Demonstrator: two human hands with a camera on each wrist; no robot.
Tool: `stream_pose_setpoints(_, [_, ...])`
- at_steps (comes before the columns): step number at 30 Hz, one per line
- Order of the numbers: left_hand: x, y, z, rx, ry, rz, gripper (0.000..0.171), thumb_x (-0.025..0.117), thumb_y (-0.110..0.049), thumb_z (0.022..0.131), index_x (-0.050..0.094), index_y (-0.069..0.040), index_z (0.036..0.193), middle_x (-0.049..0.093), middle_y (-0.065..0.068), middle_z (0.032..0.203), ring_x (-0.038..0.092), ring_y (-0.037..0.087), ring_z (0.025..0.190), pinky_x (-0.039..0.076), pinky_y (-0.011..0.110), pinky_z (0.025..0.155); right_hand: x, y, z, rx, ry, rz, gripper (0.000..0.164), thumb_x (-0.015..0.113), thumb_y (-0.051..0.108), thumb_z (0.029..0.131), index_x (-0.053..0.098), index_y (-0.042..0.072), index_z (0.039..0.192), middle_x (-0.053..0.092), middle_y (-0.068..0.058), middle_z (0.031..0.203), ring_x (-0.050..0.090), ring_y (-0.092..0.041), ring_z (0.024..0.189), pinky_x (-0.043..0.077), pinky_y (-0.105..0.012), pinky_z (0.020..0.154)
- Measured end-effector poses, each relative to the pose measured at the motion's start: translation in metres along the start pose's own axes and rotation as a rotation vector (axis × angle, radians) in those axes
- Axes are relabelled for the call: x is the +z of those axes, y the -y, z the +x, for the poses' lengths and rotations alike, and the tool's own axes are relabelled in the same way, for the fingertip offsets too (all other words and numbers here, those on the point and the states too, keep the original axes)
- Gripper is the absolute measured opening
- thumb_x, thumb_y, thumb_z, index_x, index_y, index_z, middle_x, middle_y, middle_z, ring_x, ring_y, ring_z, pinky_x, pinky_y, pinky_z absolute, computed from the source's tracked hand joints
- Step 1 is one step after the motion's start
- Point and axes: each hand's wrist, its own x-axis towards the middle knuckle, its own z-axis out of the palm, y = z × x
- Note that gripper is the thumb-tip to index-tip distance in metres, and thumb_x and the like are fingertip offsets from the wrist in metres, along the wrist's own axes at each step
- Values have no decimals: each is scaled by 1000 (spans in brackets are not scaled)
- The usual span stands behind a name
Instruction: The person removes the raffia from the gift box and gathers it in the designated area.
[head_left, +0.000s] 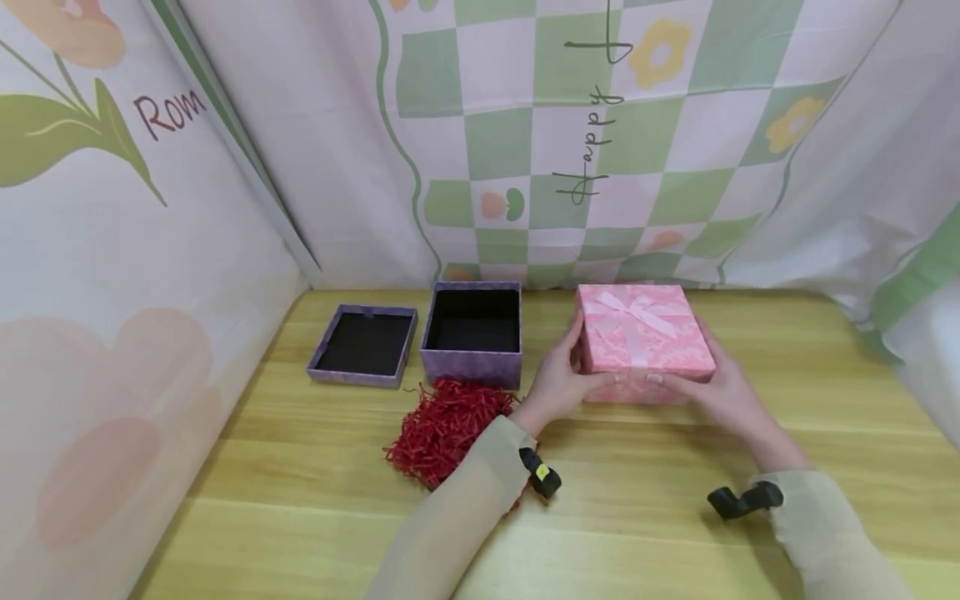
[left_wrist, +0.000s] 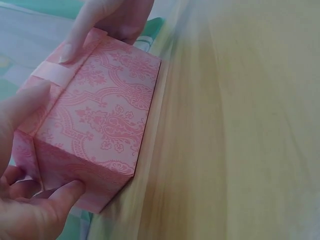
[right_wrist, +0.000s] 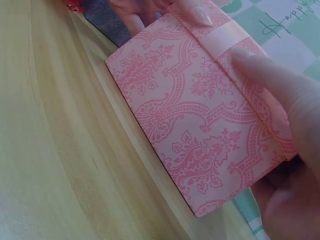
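Note:
A pink patterned gift box (head_left: 645,346) with a ribbon bow (head_left: 633,312) on its lid stands at the back right of the table, lid on. My left hand (head_left: 558,379) grips its left side, the thumb on the front of the lid edge. From the right side, my right hand (head_left: 723,387) holds it, thumb also at the front near the ribbon. In the left wrist view the left fingers (left_wrist: 67,197) touch the box's side wall. The right wrist view shows the right thumb (right_wrist: 265,70) on the lid rim by the ribbon band (right_wrist: 225,40).
Left of the pink box stands an open purple box (head_left: 472,367) with a black inside. Its purple lid (head_left: 363,342) lies upturned farther left. Red shredded paper (head_left: 446,429) is heaped before the purple box, partly behind my left sleeve. A patterned curtain (head_left: 495,142) hangs behind the table.

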Motion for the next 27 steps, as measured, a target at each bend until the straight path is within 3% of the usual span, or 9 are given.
stream_pose_setpoints(8, [0,2,1,36,1,-9,106,85,-3,83,20,-23,164,22,-10,164,36,11,140,38,24,107,-1,1,1,3,-22,2,110,84,19,87,8,30,165,19,-21,165,21,-48,146,15,-68,114])
stream_pose_setpoints(18, [-1,2,2,26,1,-30,105,85,-7,84,20,-29,164,25,-8,164,42,9,135,41,25,107,-4,7,2,17,-17,-10,111,83,24,88,3,26,166,15,-22,166,18,-50,146,15,-70,113])
stream_pose_setpoints(27, [-1,1,2,48,4,-25,105,85,-8,85,19,-28,164,26,-6,164,45,10,133,43,29,106,-5,6,3,24,-17,-7,112,83,23,88,2,33,165,14,-22,166,18,-50,146,14,-70,113])
